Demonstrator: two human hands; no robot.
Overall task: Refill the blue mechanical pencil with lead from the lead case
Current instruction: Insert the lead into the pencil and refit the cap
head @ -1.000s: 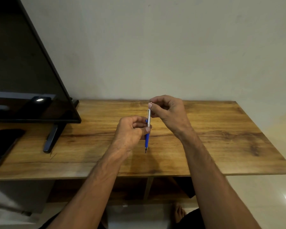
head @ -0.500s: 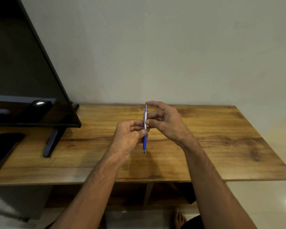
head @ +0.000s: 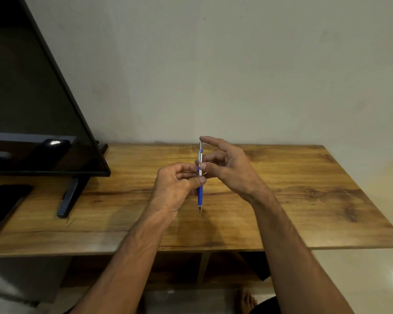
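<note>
I had the blue mechanical pencil (head: 200, 191) standing nearly upright above the wooden table (head: 304, 189), its long axis running twelve to six, tip down at six and the silver cap end up at twelve. My left hand (head: 176, 189) was clenched round the barrel at mid-length, thumb and forefinger pinching it from the nine o'clock side. My right hand (head: 227, 168) came in from three o'clock, its forefinger resting on the very top of the cap and its thumb pressed against the silver upper barrel; the other fingers were spread loose and gripped nothing. The right hand was therefore the nearer one to the cap end, and I judged the coming move, pressing or pulling that cap, would travel straight along the pencil's axis. I could see no lead case anywhere on the table.
</note>
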